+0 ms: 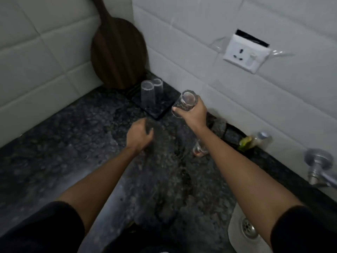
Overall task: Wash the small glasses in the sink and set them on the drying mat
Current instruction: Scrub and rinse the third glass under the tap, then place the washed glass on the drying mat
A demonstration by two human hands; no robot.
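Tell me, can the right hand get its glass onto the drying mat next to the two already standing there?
Probably yes. The right hand holds the glass just off the drying mat, whose near corner looks bare. The two glasses stand toward the back, and the left hand sits lower, out of the path.

A dark speckled stone worktop fills the middle. At 12 o'clock a round wooden chopping board leans upright in the corner of the white tiled wall. At 2 o'clock a white wall socket sits in the tiles. At 3 o'clock a bottle lies by the wall, with a metal tap below it.
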